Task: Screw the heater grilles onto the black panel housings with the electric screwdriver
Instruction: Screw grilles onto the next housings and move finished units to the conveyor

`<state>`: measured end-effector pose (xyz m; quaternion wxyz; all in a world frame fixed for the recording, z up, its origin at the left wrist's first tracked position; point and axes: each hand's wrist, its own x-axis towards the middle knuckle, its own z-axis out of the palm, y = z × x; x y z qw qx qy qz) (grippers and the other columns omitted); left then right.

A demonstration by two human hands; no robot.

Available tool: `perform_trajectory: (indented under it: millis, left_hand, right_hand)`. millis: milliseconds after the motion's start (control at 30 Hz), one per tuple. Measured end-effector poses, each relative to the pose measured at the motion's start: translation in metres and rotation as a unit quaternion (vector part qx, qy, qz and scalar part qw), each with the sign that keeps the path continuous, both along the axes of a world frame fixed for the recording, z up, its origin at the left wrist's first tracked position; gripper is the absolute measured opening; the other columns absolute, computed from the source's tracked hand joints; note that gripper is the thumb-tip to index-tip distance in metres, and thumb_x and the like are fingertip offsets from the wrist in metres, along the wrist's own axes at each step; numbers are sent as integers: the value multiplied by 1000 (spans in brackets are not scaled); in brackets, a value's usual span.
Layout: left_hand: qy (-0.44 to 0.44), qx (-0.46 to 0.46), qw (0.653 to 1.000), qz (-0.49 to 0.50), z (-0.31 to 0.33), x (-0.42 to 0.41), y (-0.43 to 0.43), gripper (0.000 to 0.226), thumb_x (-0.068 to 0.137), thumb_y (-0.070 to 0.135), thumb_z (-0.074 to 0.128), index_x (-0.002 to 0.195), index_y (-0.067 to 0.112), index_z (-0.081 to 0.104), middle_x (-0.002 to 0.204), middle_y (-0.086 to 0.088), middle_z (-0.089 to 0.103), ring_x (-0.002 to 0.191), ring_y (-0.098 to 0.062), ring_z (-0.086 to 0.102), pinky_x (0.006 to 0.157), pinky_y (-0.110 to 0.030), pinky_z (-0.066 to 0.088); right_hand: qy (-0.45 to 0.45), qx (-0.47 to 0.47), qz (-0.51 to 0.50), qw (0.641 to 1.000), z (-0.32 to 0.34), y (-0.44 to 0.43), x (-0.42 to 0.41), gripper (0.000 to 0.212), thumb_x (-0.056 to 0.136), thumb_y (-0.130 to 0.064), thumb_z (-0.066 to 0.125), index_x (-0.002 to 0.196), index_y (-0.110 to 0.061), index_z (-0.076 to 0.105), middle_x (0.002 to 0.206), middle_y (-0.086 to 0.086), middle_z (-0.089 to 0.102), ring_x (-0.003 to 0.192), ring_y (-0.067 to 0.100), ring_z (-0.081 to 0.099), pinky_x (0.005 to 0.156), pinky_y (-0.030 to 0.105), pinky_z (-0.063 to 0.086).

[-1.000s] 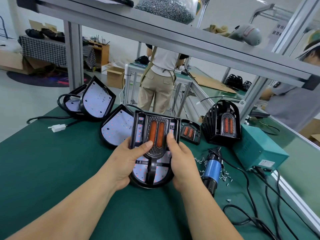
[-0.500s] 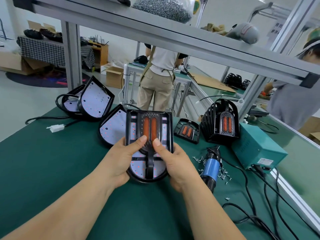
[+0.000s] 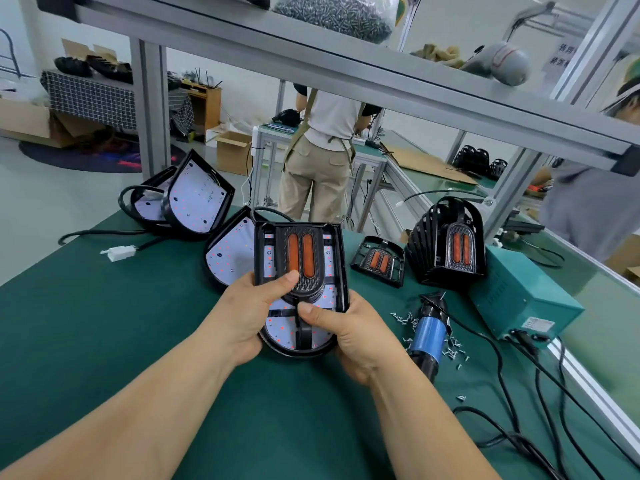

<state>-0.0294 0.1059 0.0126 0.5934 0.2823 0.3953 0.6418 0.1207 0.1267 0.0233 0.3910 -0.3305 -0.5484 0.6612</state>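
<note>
Over the green bench, left hand and right hand are gripping the black panel housing by its lower edges, thumbs pressing the grille in. It's looking light, stiff plastic. Electric screwdriver is lying alongside, among screws.

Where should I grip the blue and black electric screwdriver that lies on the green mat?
Grip the blue cylindrical middle of the blue and black electric screwdriver from above with the right hand, once it frees the black panel housing. The tool lies flat, bit pointing away.
</note>
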Motion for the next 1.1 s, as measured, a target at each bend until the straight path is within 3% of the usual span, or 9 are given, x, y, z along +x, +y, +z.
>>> perform_trajectory:
  millis: [333,433,567,700,1100]
  left_hand:
    - [23,-3,1000,2,3,-3,0,25,87,10,67,110,3,70,104,-19,75,93,-36,73,78,-47,61]
    - [33,-6,999,-3,5,-5,-2,29,84,12,68,112,3,69,104,-18,75,95,-36,73,85,-49,58]
    - [61,-1,998,-34,6,0,-7,35,72,17,74,105,8,74,107,-17,75,101,-36,71,96,-51,52]
    - [68,7,996,-58,4,7,-10,32,70,16,74,101,10,76,106,-17,75,97,-34,73,89,-47,56]
    - [61,-2,996,-62,4,9,-11,40,70,14,73,109,7,71,105,-17,75,95,-34,73,81,-44,61]
  right_hand:
    - [-4,13,23,1000,-1,0,2,31,84,7,67,110,-10,71,110,12,75,100,25,72,86,31,57]
    - [3,-6,15,1000,3,0,1,36,77,-10,74,112,-6,71,111,15,74,99,27,72,90,36,57]
    - [8,-43,-85,995,7,5,3,43,78,-31,75,111,-4,70,104,16,75,97,32,72,90,44,58]
    - [1,-60,-124,990,4,4,4,30,90,-26,71,113,-6,70,102,14,76,96,33,73,91,50,57]
    - [10,-84,-130,988,2,3,4,27,90,-22,71,110,-5,69,99,14,76,94,33,74,90,53,57]
